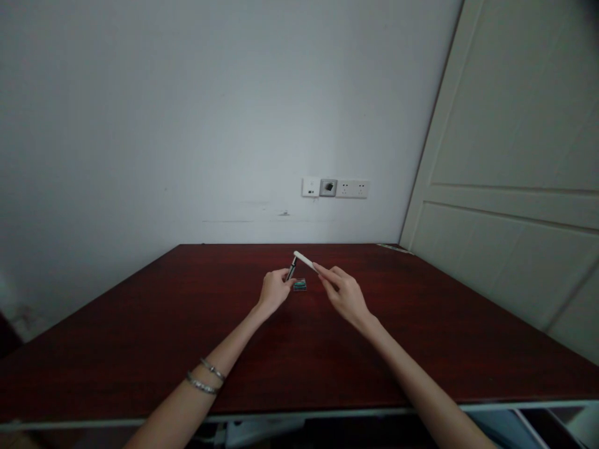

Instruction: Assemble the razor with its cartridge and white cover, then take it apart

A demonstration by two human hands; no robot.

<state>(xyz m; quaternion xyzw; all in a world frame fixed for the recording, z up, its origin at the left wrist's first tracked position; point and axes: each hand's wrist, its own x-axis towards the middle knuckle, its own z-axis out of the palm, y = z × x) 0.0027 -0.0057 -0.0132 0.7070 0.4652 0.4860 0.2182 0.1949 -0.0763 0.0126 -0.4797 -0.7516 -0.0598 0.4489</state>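
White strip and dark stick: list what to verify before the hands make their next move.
1. Left hand grips the dark stick: ok.
2. Right hand grips the white strip: ok.
3. Strip's far end touches the stick's top: cannot tell; they meet in view.
4. Teal item on the table, outside both grips: ok.
5. Bracelets away from strip and stick: ok.

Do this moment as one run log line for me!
left hand: holds dark stick | right hand: holds white strip | ends: appear to meet | table: small teal item near left hand
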